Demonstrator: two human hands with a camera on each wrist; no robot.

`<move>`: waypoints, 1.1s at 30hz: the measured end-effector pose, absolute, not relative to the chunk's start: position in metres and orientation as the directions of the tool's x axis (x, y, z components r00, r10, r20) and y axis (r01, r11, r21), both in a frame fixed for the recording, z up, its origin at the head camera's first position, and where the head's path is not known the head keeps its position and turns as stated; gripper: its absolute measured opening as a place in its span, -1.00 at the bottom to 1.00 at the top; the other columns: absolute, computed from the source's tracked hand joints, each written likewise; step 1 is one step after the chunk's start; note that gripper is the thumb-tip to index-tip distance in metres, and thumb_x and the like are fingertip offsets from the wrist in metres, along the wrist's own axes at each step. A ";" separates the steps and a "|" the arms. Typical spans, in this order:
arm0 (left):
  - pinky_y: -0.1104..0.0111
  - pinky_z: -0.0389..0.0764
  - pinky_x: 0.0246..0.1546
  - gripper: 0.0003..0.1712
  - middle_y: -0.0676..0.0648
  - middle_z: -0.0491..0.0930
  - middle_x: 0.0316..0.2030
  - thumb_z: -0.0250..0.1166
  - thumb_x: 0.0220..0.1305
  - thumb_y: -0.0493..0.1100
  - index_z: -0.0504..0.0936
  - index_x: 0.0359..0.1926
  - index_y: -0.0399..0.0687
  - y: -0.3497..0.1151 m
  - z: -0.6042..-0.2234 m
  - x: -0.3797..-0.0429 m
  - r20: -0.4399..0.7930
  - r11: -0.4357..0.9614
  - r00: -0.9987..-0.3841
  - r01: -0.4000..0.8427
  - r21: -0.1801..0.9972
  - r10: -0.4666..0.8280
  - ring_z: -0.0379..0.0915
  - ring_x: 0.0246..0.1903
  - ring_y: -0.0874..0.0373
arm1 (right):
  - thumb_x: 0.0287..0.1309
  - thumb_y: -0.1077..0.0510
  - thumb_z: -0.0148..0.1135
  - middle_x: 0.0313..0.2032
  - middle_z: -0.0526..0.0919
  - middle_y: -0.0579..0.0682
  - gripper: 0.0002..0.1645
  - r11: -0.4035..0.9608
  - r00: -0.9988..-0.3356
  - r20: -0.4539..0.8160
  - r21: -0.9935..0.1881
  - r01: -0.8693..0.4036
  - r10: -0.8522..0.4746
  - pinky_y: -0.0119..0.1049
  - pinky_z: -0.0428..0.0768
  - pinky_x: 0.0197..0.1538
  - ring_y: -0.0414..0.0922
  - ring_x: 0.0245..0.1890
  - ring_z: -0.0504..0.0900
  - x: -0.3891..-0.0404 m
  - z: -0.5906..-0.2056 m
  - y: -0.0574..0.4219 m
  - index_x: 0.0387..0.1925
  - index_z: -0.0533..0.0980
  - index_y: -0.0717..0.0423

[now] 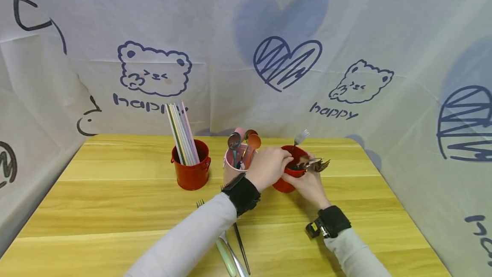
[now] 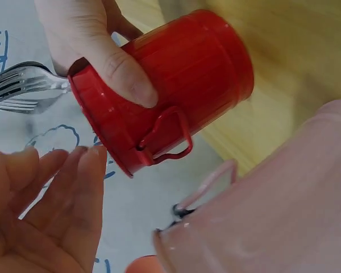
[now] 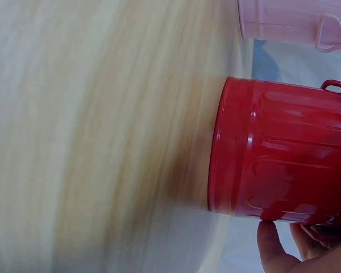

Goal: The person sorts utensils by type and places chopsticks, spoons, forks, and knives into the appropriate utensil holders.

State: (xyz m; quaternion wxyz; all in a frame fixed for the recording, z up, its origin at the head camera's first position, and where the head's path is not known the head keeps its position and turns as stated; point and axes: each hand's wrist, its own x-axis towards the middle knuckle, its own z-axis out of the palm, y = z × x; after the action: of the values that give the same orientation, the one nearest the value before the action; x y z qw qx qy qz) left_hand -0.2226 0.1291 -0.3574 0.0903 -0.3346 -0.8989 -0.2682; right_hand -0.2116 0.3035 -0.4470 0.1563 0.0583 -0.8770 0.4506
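My right hand (image 1: 310, 188) grips a small red bucket (image 2: 176, 74) by its side, thumb laid along the outside near the rim. Several metal forks (image 1: 317, 165) lean out over that bucket's right edge, and one more fork (image 1: 301, 137) stands up at its back. My left hand (image 1: 269, 166) is at the bucket's near left rim; in the left wrist view its fingers are gently bent with fingertips right beside the rim, and nothing shows between them. The right wrist view shows the bucket's lower wall (image 3: 290, 148), with right-hand fingertips (image 3: 268, 239) against it.
A pink bucket (image 2: 273, 205) with several spoons (image 1: 253, 141) stands just left of the red one, partly behind my left hand. Farther left, another red bucket (image 1: 192, 177) holds straws (image 1: 183, 140). Forks with green and black handles (image 1: 226, 258) lie on the wooden table (image 1: 115, 208) near my left forearm.
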 end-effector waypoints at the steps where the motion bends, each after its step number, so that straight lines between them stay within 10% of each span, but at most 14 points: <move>1: 0.36 0.57 -0.32 -0.75 0.03 0.67 -0.28 0.13 0.37 -0.07 0.69 -0.13 -0.01 0.127 -0.359 -0.222 0.328 0.629 -0.759 0.650 0.427 0.562 0.57 -0.31 0.17 | -0.15 -0.02 0.51 0.15 0.40 0.11 0.01 0.582 -0.943 0.331 -0.774 -0.247 0.040 -0.02 0.46 0.09 0.01 0.08 0.45 -0.211 -0.446 0.303 0.26 0.15 0.16; 14: 0.52 0.54 -0.34 -0.77 0.02 0.65 -0.22 0.17 0.33 -0.17 0.63 -0.05 -0.12 0.088 -0.381 -0.214 0.230 0.428 -0.674 0.658 0.620 0.702 0.52 -0.35 0.30 | -0.15 0.14 0.51 0.09 0.46 0.27 -0.05 0.530 -0.929 0.369 -0.795 -0.295 0.037 0.08 0.46 0.06 0.14 0.07 0.46 -0.199 -0.429 0.291 0.22 0.19 0.33; 33: 0.47 0.52 -0.30 -0.94 0.19 0.55 -0.42 0.26 0.24 -0.20 0.65 -0.29 -0.01 0.014 -0.411 -0.179 0.054 0.418 -0.543 0.703 0.575 0.838 0.41 -0.43 0.33 | -0.24 0.00 0.55 0.09 0.48 0.04 0.01 0.489 -0.935 0.346 -0.831 -0.265 0.082 -0.02 0.49 0.09 -0.04 0.08 0.47 -0.212 -0.449 0.298 0.23 0.22 0.12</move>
State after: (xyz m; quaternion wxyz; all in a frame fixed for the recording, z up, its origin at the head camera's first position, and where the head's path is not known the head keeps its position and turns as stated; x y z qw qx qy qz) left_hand -0.1792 0.0139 -0.4112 -0.1219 -0.4625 -0.8332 -0.2776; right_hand -0.2116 0.2984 -0.4489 0.1726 0.0541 -0.8455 0.5024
